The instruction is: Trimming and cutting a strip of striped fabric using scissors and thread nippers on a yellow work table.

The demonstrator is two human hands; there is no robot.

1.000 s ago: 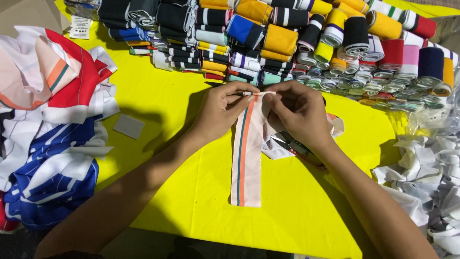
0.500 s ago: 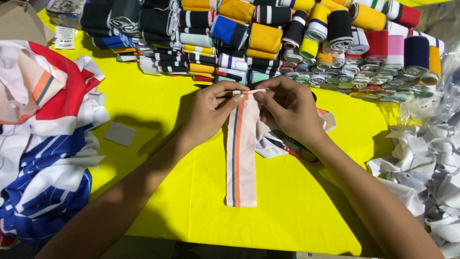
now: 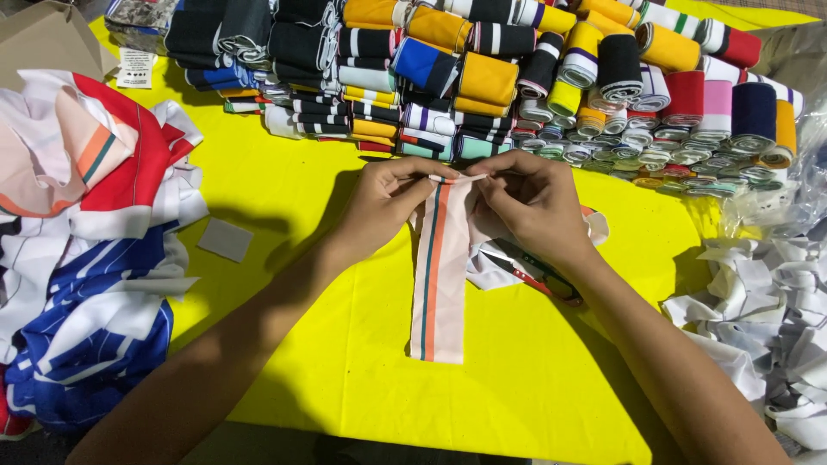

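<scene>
A pale pink fabric strip point(image 3: 441, 284) with an orange and a dark green stripe hangs down flat over the yellow table point(image 3: 284, 189). My left hand point(image 3: 383, 202) pinches its top left corner. My right hand point(image 3: 530, 202) pinches the top right edge, fingers curled. Both hands hold the strip's upper end taut between them. Under my right wrist lie scissors point(image 3: 534, 271) with red and black handles on a scrap of white cloth point(image 3: 493, 271).
Several rolls and folded stacks of striped ribbing point(image 3: 517, 77) line the far edge. A heap of red, white and blue cloth point(image 3: 77, 258) fills the left. White scraps point(image 3: 767, 301) pile at the right. A small grey patch point(image 3: 226, 239) lies left of centre.
The view has shifted slightly; my hands still hold the strip's top edge, now lying a bit lower and straighter on the table.
</scene>
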